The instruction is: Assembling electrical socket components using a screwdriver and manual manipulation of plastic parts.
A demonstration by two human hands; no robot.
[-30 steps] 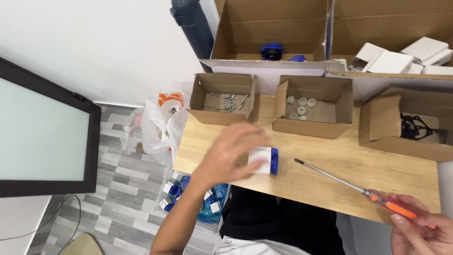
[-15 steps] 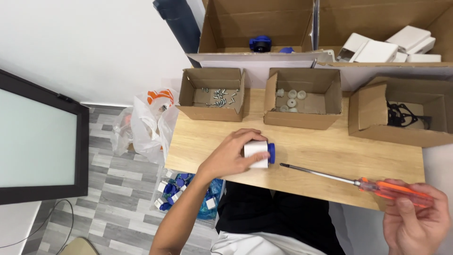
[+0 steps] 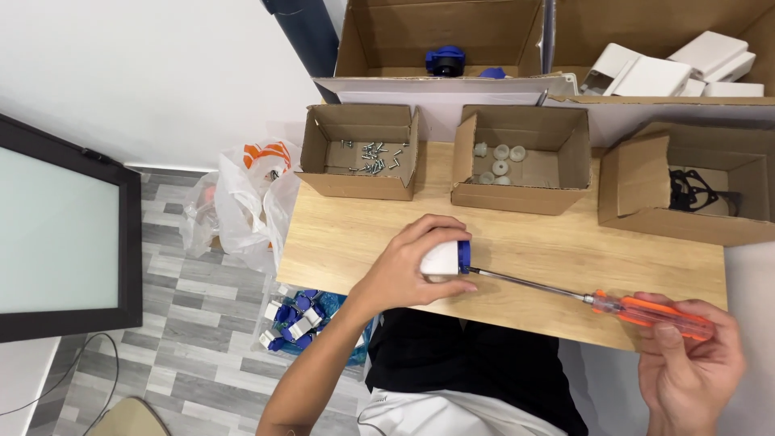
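Note:
My left hand (image 3: 416,266) grips a small white box with a blue end (image 3: 446,259) and holds it down on the wooden table (image 3: 339,234). My right hand (image 3: 693,363) holds the orange handle of a long screwdriver (image 3: 597,299) at the table's near right corner. The metal shaft runs left and its tip touches the blue end of the box.
Open cardboard boxes line the back of the table: one with screws (image 3: 365,157), one with small white round parts (image 3: 521,161), one with black gaskets (image 3: 694,190). Larger boxes behind hold blue (image 3: 446,60) and white parts (image 3: 670,73). A plastic bag (image 3: 242,202) and a monitor (image 3: 60,234) are at left.
The left hand has set the white and blue box down on the table. The right hand has brought the screwdriver in until its tip meets the blue end.

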